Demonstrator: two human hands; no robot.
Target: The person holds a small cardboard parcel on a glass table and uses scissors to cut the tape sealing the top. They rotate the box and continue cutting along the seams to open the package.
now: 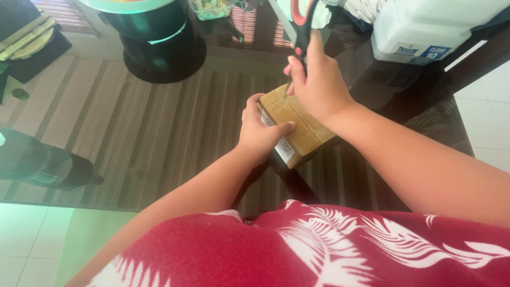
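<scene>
Head view: small cardboard box (297, 127), brown, taped over, resting on dark glass table (133, 133) near its front edge, tilted a little toward the body. White printed label (285, 150) on the near side face. Left hand (258, 130) wrapped round the box's left side, thumb lying across the top near the label, fingers curled over the far corner, firmly closed on the cardboard. Right hand (317, 85) just above the box's far top edge, fist closed round scissors (300, 26) with red and black handles, grey blades standing up and away toward the top of the frame; lower end of the scissors meeting the box top under the fist, exact contact hidden by the fingers. Further out on the table: round black appliance with a pale green lid (151, 32) at upper left, white plastic container (425, 26) at upper right, dark bottle-like shape (42, 165) lying at the left edge. Below, red garment with white leaf print (297, 250). Pale tiled floor (489, 106) at right.
</scene>
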